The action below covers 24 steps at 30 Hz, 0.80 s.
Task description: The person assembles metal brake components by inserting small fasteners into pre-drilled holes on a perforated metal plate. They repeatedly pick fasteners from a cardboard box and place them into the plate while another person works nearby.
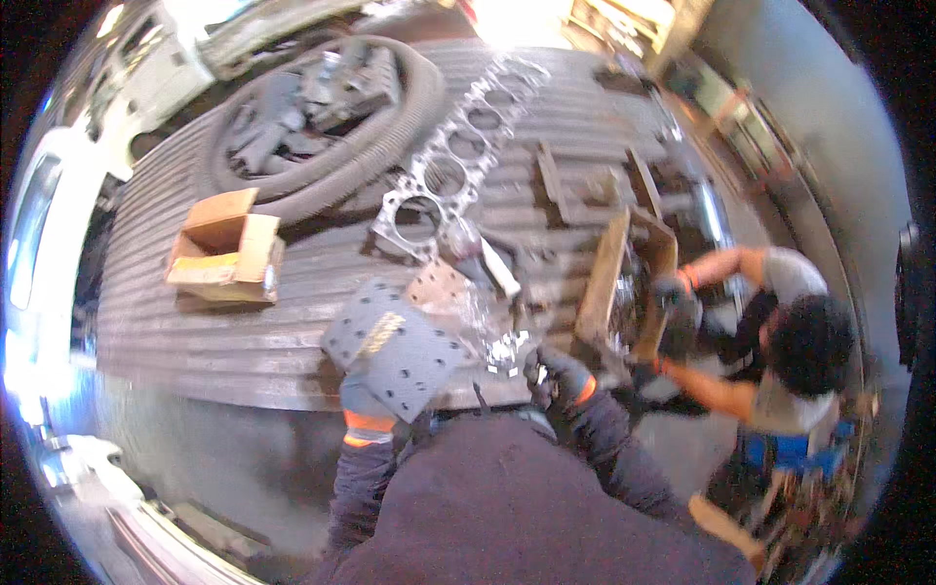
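In my gloved left hand (365, 397) is a dark grey brake lining (429, 361), a thick plate with several round holes and a yellowish printed patch. I grip it by its near edge, and it hides most of my fingers. My gloved right hand (558, 375) is closed at the table's near edge, fingers bent; what it pinches is too small to make out. Beside it lies a scatter of small, shiny rivet-like pieces (504, 353) on clear plastic. A brownish brake lining (441, 291) with holes lies behind the grey one.
On the ridged metal table (322, 244) are an open cardboard box (229, 258), a coiled hose (422, 93) around dark metal parts (351, 88), a long gasket (445, 175) and a white-handled tool (499, 268). At right, a co-worker (795, 341) reaches to a rusty metal frame (603, 278).
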### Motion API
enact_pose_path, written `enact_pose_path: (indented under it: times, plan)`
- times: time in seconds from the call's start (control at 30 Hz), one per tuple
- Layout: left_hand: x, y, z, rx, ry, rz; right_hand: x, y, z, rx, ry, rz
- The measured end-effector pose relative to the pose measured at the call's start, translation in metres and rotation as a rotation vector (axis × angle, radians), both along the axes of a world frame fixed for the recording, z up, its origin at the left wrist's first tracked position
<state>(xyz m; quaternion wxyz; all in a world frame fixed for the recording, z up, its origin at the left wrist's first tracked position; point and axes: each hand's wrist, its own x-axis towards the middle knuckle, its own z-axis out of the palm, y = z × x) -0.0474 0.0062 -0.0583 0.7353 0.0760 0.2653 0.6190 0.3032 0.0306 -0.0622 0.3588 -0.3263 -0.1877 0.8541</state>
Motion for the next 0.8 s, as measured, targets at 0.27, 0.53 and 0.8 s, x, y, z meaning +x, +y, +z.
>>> enact_pose_path:
  times: [0.27,0.53,0.8]
  plan:
    - [-0.086,-0.026,-0.034,-0.355,0.179,-0.129,-0.007,-0.057,-0.008,0.172,0.014,-0.202]
    - [-0.086,-0.054,-0.083,-0.540,0.406,-0.489,0.013,-0.198,-0.154,-0.260,-0.353,-0.536]
    - [-0.090,-0.113,-0.154,-0.831,0.556,-0.793,-0.035,-0.279,-0.500,-0.354,-1.363,-0.164]
